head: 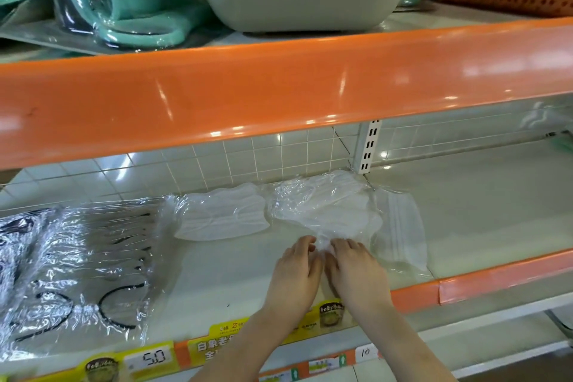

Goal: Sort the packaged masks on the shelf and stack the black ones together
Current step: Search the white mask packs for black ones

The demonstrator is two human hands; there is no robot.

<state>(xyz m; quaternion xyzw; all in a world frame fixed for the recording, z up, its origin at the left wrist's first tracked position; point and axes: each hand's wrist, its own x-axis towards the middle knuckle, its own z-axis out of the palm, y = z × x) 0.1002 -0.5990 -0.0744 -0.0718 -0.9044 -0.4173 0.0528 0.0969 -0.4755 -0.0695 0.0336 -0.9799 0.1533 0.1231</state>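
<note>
Both hands reaching onto the white shelf board [465,211], side by side, knuckles toward the camera. Left hand [296,270] and right hand [356,270] each pinching the bunched near edge of a clear bag of white masks [325,211], fingers curling over the plastic. Bag lying just beyond the fingertips, stretching toward the tiled back wall [217,161], its crumpled film gathering into a twist right between the two hands. Overlapping a flat zip-lock bag [400,226] on the right. Second pack of white masks [223,215] lying just to the left, touching the held bag. Black mask packs [77,263] lying well apart at far left, shiny film covering dark ear loops. Orange rail [279,84] of the upper shelf crossing overhead. Price tag reading 5.0 [153,358] sitting on the front edge.
</note>
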